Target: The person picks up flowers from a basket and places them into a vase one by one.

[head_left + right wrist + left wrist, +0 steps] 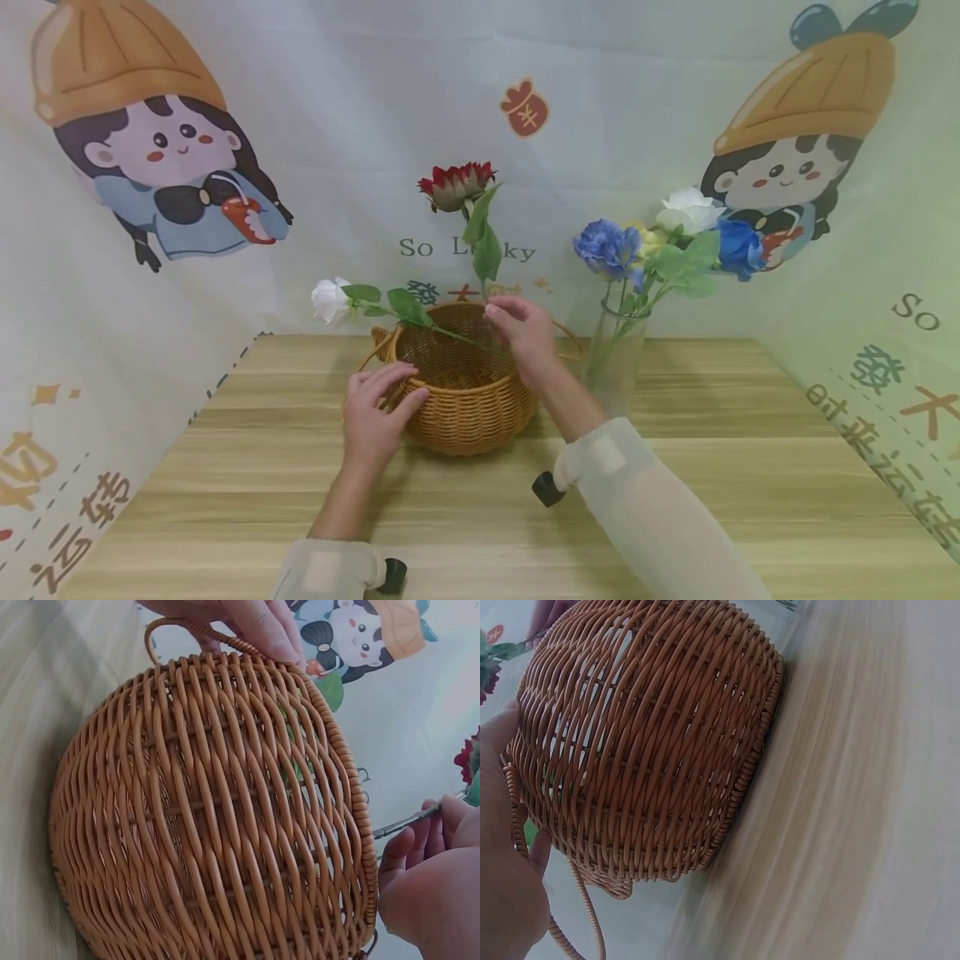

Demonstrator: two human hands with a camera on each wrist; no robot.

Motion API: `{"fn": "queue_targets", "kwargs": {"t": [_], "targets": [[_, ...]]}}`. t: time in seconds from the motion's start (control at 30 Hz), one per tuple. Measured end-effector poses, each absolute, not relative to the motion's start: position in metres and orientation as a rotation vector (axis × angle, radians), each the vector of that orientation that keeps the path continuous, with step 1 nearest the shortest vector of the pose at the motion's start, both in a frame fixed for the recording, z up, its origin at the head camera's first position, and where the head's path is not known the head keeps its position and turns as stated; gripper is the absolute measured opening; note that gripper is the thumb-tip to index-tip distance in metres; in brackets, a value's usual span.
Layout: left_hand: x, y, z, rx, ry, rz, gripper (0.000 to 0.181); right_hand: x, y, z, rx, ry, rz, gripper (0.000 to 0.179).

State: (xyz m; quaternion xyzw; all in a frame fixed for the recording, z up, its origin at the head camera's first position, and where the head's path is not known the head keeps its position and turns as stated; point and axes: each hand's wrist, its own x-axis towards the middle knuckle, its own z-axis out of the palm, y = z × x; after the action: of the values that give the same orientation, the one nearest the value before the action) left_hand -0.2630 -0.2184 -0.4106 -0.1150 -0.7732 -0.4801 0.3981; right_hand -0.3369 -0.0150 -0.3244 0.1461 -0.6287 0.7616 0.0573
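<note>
A round woven wicker basket stands on the table. My left hand grips its left rim, beside the thin wicker handle. Over the right side of the opening, my right hand pinches the stem of a red artificial flower. That flower stands upright above the back rim, its lower stem reaching down into the basket. A white artificial rose leans out to the left, its green stem crossing the opening.
Right of the basket, a clear glass vase holds a purple-blue flower, a yellow one, a white rose and a blue rose. A printed cloth encloses the wooden table at the back and sides.
</note>
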Motion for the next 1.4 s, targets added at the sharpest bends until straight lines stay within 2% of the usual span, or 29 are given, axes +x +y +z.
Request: {"fn": "queue_targets", "kwargs": {"t": [0.37, 0.6, 1.0, 1.4], "targets": [[-0.264, -0.219, -0.412, -0.278, -1.972, -1.217, 0.027, -0.331, -0.004, -0.310, 0.459, -1.947, 2.063, 0.019], [-0.263, -0.218, -0.412, -0.279, -1.971, -1.218, 0.027, -0.332, 0.004, -0.300, 0.398, -1.823, 2.129, 0.019], [-0.263, -0.219, -0.411, -0.287, -1.967, -1.210, 0.027, -0.328, 0.029, -0.280, 0.407, -1.595, 2.073, 0.010], [-0.263, -0.218, -0.411, -0.288, -1.965, -1.208, 0.027, -0.324, 0.064, -0.270, 0.371, -1.529, 2.028, 0.013]]}}
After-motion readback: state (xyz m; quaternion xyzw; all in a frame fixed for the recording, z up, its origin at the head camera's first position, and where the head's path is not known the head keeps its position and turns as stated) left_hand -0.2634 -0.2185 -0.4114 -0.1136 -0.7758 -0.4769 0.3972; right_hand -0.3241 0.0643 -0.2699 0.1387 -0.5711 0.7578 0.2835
